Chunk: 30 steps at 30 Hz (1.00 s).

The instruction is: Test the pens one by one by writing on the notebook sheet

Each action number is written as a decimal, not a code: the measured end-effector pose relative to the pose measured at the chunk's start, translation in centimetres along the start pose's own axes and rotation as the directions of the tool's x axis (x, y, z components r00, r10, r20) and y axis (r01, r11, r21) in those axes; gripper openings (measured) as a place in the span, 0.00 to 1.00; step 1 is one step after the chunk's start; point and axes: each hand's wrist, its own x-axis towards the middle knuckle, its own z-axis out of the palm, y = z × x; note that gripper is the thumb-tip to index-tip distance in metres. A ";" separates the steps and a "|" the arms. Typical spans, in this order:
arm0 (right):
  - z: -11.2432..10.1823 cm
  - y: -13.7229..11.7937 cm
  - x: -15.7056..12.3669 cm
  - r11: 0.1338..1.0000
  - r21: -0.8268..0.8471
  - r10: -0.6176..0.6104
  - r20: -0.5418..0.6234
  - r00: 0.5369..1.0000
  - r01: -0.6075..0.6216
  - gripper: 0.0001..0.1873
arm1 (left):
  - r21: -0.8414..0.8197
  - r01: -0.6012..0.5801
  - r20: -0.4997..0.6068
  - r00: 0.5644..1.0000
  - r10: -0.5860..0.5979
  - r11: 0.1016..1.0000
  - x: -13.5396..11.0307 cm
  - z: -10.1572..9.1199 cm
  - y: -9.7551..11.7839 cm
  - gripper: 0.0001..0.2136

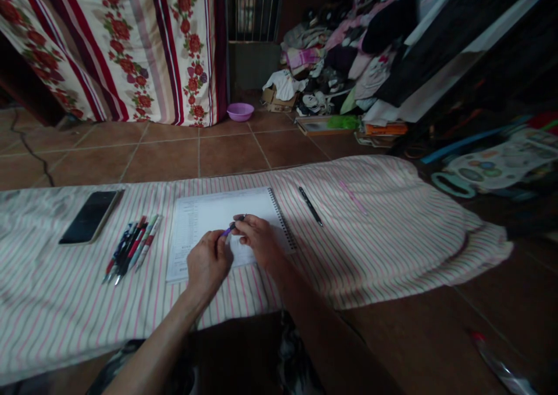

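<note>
Left hand (208,261) and right hand (257,238) are close together over the near half of the book (218,209). Both have bent fingers, pinched in tight on one purple pen (227,231). The left hand has the near left end, with its thumb side up and its other fingers curled under. The right hand has the dark far right end between its thumb and fingers, and its back faces up. Each arm slants in from the near side, the left arm from the left and the right arm from the right.

The purple pen is between the hands, above the page. Its long line runs on a slant, from near left to far right. Fingers hide parts of it, so I cannot tell which end is the tip.

The book lies open and flat on a striped cloth (375,255), with its wire rings along the right side. To the right, a black pen (310,206) and then a pink pen (353,198) lie on the cloth, both with their far ends to the left. To the left is a bunch of pens (133,246), and farther left is a phone (89,217).
</note>
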 end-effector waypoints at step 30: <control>-0.4 -0.5 -0.2 0.996 -0.085 -0.039 -0.060 0.997 0.034 0.11 | 0.014 0.005 -0.008 1.000 -0.005 1.000 0.0 -0.2 0.0 0.13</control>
